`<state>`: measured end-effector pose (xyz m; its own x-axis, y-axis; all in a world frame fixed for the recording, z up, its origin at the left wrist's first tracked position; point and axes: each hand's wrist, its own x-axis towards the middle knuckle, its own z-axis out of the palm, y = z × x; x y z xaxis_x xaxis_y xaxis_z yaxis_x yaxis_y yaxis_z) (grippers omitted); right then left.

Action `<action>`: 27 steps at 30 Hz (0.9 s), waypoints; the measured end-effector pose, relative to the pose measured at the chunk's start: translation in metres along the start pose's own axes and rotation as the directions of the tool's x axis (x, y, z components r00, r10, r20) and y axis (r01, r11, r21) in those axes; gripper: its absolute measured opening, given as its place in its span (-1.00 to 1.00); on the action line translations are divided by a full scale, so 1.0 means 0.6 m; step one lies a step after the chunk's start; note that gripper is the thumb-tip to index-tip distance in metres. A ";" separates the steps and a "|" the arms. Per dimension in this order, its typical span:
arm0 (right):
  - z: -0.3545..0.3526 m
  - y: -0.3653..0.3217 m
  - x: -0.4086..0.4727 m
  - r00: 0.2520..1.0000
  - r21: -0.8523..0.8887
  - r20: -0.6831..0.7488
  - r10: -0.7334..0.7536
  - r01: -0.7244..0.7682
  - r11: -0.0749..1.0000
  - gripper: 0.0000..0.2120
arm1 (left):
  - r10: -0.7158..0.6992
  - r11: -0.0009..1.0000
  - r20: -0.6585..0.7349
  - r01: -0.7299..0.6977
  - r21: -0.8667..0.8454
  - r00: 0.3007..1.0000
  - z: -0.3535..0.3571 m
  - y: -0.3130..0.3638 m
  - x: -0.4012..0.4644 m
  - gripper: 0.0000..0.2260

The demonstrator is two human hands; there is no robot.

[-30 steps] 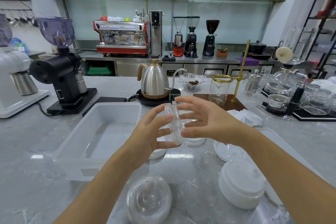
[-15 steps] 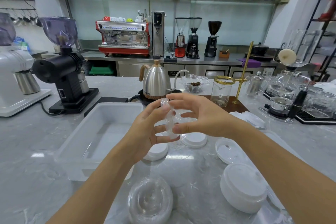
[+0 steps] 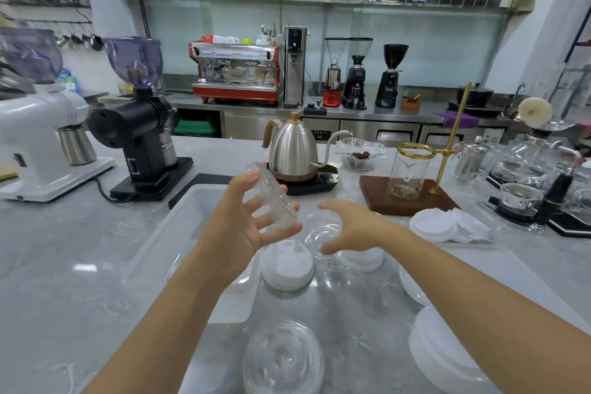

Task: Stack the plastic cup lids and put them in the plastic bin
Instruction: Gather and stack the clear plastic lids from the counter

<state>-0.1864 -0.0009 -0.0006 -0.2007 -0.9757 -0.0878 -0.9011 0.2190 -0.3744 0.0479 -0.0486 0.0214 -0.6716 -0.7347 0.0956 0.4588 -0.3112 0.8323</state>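
Observation:
My left hand [image 3: 246,221] holds a stack of clear lids [image 3: 271,198] on its side, above the right edge of the white plastic bin [image 3: 179,224]. My right hand [image 3: 348,227] is open, palm down, reaching over a clear lid [image 3: 321,233] on the counter. White lids lie nearby: one [image 3: 286,264] below my left hand, one [image 3: 364,257] under my right wrist, a pile [image 3: 444,224] to the right and a large stack [image 3: 447,352] at the near right. A clear lid stack [image 3: 283,358] sits at the near edge.
A steel kettle [image 3: 292,150] on a black base stands behind the bin. A black grinder [image 3: 140,131] and a white grinder [image 3: 38,134] are at the left. A glass jar on a wooden stand [image 3: 407,176] and glassware [image 3: 527,169] crowd the right.
My right hand let go of the clear lid stack and dropped toward a lid on the counter. My left hand keeps the stack and has shifted left and up.

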 end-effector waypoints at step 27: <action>-0.127 -0.063 -0.079 0.947 0.479 -0.085 -0.309 0.311 0.821 -0.13 | -0.051 0.999 0.022 0.051 0.002 0.998 0.012 -0.017 -0.005 -0.50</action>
<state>-0.1723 0.0371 0.0882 0.0555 -0.9923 0.1110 -0.6175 -0.1215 -0.7771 0.0413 -0.0391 0.0166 -0.7068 -0.7045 0.0644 0.4223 -0.3471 0.8373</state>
